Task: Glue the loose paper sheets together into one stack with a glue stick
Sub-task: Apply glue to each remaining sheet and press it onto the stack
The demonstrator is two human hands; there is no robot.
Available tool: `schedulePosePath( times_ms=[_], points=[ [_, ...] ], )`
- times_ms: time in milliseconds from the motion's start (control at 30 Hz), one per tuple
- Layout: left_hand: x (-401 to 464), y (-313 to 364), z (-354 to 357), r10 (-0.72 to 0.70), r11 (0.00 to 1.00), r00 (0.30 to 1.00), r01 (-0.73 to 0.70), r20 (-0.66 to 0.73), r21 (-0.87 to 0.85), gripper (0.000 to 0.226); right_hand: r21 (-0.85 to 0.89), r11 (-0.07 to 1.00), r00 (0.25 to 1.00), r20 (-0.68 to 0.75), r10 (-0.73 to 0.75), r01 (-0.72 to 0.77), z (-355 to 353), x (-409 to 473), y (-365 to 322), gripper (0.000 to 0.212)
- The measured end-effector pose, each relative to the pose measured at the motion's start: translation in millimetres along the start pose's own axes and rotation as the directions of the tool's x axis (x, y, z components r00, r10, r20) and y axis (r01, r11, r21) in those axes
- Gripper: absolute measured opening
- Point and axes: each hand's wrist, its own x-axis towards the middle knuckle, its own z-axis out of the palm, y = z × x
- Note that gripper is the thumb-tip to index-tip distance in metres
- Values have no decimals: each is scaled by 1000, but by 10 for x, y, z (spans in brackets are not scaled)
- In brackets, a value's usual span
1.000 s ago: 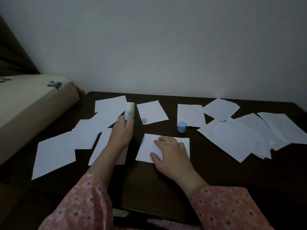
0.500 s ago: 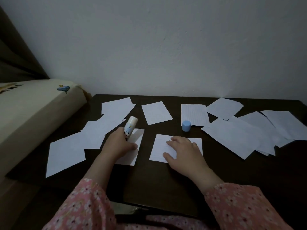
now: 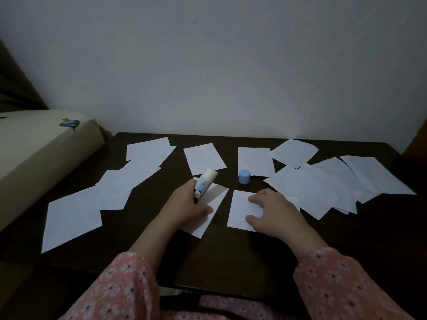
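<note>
My left hand (image 3: 188,204) grips an uncapped white glue stick (image 3: 204,183), its tip pointing up and away. That hand also drags a white paper sheet (image 3: 209,211) lying under it, close to the table's middle. My right hand (image 3: 273,210) lies flat with fingers spread on a lined sheet (image 3: 239,210) just to the right. The glue stick's blue cap (image 3: 244,176) stands upright on the dark table (image 3: 231,257) behind the two sheets. Several more loose white sheets lie scattered, a group at the left (image 3: 74,215) and an overlapping pile at the right (image 3: 312,188).
A cream mattress or cushion (image 3: 34,153) butts against the table's left side. A pale wall (image 3: 231,77) rises right behind the table. My pink flowered sleeves hang over the front edge.
My left hand with the glue stick pulled back from the far sheets and slid one sheet rightward toward the lined sheet. My right hand stayed pressed on its sheet.
</note>
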Motion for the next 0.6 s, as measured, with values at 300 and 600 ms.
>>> schedulePosePath(
  times_ms=[300, 600],
  points=[
    [-113, -169, -267, -209, 965, 977, 201, 29, 170, 83, 29, 959, 948, -161, -273, 281, 250, 216, -409, 45],
    [-56, -248, -317, -148, 987, 988, 145, 40, 76, 57, 62, 986, 976, -166, -141, 153, 209, 223, -217, 63]
  ],
)
